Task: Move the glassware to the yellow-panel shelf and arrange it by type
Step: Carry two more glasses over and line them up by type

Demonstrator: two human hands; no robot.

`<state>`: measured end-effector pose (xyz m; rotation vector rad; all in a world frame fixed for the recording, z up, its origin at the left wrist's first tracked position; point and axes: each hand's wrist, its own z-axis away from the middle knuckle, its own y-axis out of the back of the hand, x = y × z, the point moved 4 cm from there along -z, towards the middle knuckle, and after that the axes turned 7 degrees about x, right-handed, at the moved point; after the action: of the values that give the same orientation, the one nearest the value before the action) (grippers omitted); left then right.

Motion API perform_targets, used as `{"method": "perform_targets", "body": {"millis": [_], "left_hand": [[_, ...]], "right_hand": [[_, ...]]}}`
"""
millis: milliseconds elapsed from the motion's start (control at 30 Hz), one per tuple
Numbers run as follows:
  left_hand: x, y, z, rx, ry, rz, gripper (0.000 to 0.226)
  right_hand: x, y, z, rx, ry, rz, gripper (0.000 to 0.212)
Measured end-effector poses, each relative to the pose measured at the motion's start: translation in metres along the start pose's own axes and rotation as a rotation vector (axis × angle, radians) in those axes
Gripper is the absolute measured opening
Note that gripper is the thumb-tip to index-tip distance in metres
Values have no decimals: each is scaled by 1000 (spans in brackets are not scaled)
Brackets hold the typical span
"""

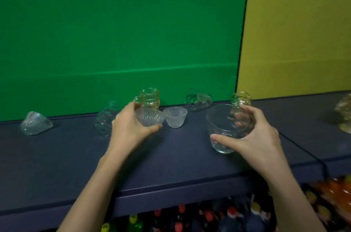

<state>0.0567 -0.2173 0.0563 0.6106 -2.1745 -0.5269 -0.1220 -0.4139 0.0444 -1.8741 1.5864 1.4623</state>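
The left hand curls its fingers round a small ribbed bowl in the middle of the frame. The right hand grips a big clear glass at the middle right, thumb in front and fingers behind. A little ribbed cup stands on the dark blue shelf, just beside the bowl. A yellowish mug stands behind them. One glass lies tipped over at the far left. The yellow panel is at the upper right.

Dim, soft focus, blurred edges
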Motion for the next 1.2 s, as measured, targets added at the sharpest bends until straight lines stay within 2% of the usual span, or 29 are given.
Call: {"method": "perform_targets", "body": {"millis": [100, 300, 633, 933, 1200], "left_hand": [[20, 5, 13, 19, -101, 121, 85], [69, -24, 40, -149, -226, 282, 84], [185, -94, 92, -334, -362, 530, 82], [298, -168, 160, -389, -393, 625, 80], [389, -226, 215, -368, -391, 653, 75]], "right_hand": [[3, 22, 14, 68, -9, -6, 88], [22, 77, 30, 223, -66, 39, 95], [69, 198, 42, 436, -105, 178, 90], [126, 319, 31, 475, -131, 246, 93], [186, 416, 11, 451, -113, 256, 85]]}}
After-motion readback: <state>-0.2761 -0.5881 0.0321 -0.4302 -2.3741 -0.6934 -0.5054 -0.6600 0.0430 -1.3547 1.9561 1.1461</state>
